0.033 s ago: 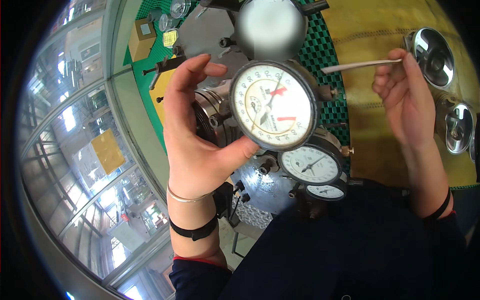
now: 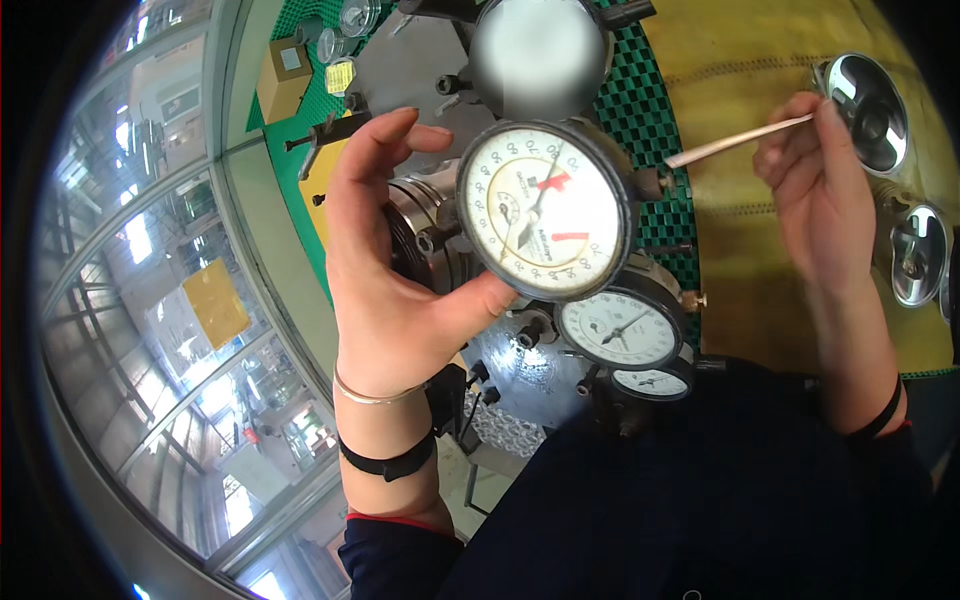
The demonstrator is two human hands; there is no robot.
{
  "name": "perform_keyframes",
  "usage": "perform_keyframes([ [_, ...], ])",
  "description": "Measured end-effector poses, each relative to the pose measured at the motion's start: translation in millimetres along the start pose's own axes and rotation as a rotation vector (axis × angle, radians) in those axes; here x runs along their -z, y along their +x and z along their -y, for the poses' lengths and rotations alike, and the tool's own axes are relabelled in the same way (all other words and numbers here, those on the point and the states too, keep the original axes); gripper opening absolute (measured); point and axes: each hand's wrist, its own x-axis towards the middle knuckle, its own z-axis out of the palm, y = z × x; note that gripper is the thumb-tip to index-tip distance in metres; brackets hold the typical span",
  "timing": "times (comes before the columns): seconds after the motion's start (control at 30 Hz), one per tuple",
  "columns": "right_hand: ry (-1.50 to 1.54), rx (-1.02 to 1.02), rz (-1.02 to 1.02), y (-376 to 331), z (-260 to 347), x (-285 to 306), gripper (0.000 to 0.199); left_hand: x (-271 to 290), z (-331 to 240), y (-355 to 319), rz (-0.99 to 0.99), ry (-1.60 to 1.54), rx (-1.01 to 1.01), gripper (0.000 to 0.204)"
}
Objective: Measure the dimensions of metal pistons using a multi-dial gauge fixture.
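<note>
My left hand curves round a ringed metal cylinder, thumb below and fingers above; the gauge hides part of this grip. Right in front of the cylinder stands a large dial gauge with a black rim, a white face and red marks. The left thumb tip comes up against its lower rim. My right hand pinches a slim pale stick between thumb and fingers. Its flat, wider end points left toward the gauge's side knob, apart from it.
Two more dial gauges sit below the large one. A blurred round disc rises at the top. Shiny round metal pieces lie on the yellow-brown mat at right. A cardboard box and clear cups stand upper left.
My right hand has shifted slightly to the right, and the stick has tilted so that its flat end sits lower and farther right. My left hand stays practically in place.
</note>
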Motion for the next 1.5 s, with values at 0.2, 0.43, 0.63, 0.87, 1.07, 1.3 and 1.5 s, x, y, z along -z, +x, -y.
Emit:
perform_keyframes([
  [0.2, -0.737, 0.049, 0.204, 8, 0, -6, 0.028, -4, -3, -1, -0.055, -0.015, 0.091, 0.094],
  [0.43, -0.944, 0.215, 0.342, 12, -31, -20, 0.021, -3, -4, -1, -0.041, -0.068, 0.118, 0.093],
  [0.63, -1.052, 0.466, 0.431, 20, -34, -21, 0.018, -1, -4, -1, -0.037, -0.09, 0.117, 0.094],
  [0.87, -1.3, 0.77, 0.506, 33, -22, -18, 0.012, -2, -4, -1, -0.046, -0.086, 0.114, 0.094],
  [1.07, -1.359, 0.621, 0.525, 32, -21, -20, 0.015, -1, -4, -3, -0.04, -0.079, 0.115, 0.093],
  [1.3, -1.426, 0.385, 0.414, 30, -24, -14, 0.038, -4, -3, 1, -0.022, -0.076, 0.109, 0.093],
  [1.5, -1.528, 0.31, 0.321, 19, -19, -31, 0.044, 2, -1, -1, -0.017, -0.066, 0.074, 0.091],
])
